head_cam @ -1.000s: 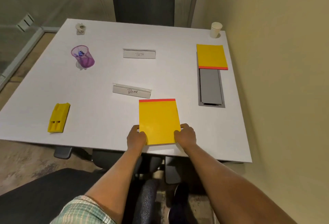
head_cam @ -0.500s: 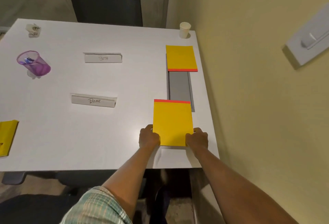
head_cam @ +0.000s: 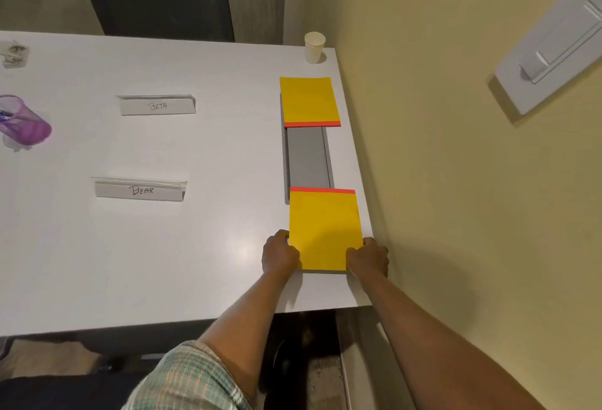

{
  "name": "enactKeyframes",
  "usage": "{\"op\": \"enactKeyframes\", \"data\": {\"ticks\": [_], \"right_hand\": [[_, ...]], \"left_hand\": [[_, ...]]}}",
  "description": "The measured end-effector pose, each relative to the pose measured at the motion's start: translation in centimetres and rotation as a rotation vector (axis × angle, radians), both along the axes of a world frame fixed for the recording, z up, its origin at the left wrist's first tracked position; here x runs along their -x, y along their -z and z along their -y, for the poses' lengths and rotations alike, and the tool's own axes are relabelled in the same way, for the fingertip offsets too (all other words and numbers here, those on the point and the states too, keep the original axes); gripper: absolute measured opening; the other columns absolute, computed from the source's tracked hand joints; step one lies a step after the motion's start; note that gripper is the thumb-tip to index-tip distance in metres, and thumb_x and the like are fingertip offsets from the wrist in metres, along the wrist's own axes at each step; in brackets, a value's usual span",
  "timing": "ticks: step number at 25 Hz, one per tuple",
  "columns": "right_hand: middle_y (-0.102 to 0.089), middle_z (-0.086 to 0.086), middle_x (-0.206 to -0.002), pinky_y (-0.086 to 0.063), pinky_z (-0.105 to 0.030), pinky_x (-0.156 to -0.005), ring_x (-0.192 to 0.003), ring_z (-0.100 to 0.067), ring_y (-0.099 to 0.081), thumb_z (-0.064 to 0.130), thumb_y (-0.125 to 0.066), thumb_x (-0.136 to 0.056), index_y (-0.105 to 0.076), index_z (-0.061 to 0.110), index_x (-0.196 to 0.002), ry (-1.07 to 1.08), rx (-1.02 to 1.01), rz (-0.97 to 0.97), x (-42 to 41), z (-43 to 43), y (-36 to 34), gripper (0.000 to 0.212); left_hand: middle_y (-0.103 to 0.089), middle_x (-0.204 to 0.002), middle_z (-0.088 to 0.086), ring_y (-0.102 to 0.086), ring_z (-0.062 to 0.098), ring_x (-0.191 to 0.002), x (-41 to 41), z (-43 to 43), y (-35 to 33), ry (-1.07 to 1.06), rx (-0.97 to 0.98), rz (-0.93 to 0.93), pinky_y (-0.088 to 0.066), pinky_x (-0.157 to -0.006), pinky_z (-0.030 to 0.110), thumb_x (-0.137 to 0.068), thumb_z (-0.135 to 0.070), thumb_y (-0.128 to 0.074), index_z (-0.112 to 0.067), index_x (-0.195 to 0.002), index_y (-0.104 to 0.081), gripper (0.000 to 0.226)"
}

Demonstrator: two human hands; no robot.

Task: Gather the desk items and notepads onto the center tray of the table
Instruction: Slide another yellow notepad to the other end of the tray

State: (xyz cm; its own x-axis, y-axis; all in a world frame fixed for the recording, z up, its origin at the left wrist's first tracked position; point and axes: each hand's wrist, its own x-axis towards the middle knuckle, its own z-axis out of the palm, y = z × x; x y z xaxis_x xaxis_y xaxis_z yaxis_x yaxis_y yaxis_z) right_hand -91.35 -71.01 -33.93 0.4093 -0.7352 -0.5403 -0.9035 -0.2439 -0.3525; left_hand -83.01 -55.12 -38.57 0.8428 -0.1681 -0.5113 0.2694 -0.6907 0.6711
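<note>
Tray (head_cam: 306, 155) end under held notepad (head_cam: 325, 224), purple cup (head_cam: 22, 123) — cropped

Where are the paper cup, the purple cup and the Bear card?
paper cup (head_cam: 314, 48): head view, its side wall.
purple cup (head_cam: 28, 127): head view, its side wall.
Bear card (head_cam: 140, 190): head view, its written face.

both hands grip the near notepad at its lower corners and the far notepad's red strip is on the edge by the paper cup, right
No: the head view shows the far notepad with its red strip on the near edge, away from the paper cup. The left hand and right hand grip the near notepad at its lower corners.
</note>
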Motion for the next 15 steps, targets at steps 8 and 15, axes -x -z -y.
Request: {"op": "enactKeyframes", "data": {"ticks": [8, 15], "right_hand": [[-0.041, -0.017, -0.14, -0.047, -0.046, -0.099, -0.124, -0.037, -0.047, 0.027, -0.057, -0.092, -0.04, 0.013, -0.146, -0.024, 0.008, -0.016, -0.3, -0.6, -0.1, 0.058], [-0.045, -0.017, -0.137, -0.046, -0.047, -0.099, -0.125, -0.037, -0.048, 0.032, -0.061, -0.092, -0.04, 0.013, -0.144, -0.1, 0.12, 0.048, -1.5, -4.0, -1.0, 0.059]], "left_hand": [[-0.056, -0.136, 0.017, -0.059, 0.032, -0.12, 0.1, -0.8, 0.1, 0.05, -0.005, -0.008, -0.053, -0.097, 0.042, -0.09, -0.001, -0.056, -0.011, -0.143, -0.05, 0.054], [-0.055, -0.13, 0.014, -0.061, 0.031, -0.115, -0.7, -4.8, -0.8, 0.064, -0.054, 0.012, -0.053, -0.093, 0.043, -0.093, -0.021, -0.062, -0.013, -0.137, -0.053, 0.046]]}}
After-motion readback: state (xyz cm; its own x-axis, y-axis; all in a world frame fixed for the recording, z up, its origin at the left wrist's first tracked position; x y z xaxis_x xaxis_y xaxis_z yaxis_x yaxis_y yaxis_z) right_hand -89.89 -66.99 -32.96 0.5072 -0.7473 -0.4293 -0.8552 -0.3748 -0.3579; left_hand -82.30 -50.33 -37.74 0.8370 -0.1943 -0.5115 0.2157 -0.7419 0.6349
